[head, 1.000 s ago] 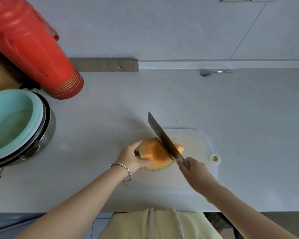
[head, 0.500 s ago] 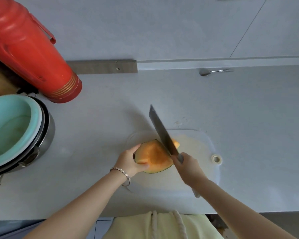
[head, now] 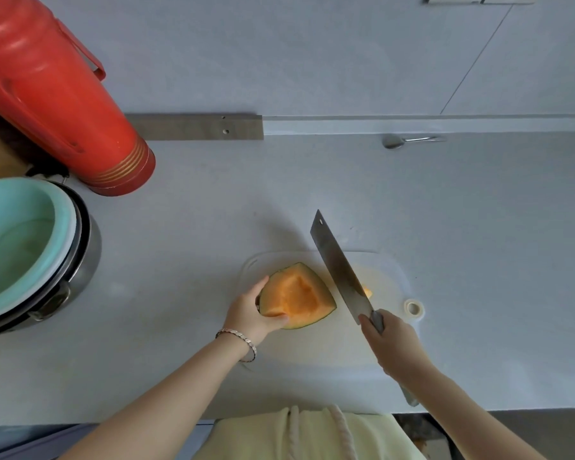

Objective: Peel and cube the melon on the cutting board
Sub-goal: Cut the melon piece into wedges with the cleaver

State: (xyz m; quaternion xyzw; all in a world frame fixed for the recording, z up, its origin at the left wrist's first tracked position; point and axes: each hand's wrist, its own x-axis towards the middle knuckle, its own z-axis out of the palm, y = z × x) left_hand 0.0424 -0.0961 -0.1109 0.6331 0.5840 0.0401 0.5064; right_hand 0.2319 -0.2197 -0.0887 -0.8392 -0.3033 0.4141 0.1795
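Left hand grips the melon wedge's near end on the board. Right hand is wrapped round the knife, blade just right of the wedge, a small piece behind it.

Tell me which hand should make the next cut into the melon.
Right. The right hand grips the broad steel cleaver just beside the orange green-rinded melon wedge, which the left hand holds steady.

melon wedge: gripped by the left hand on the cutting board
cleaver: held by the right hand, just right of the wedge
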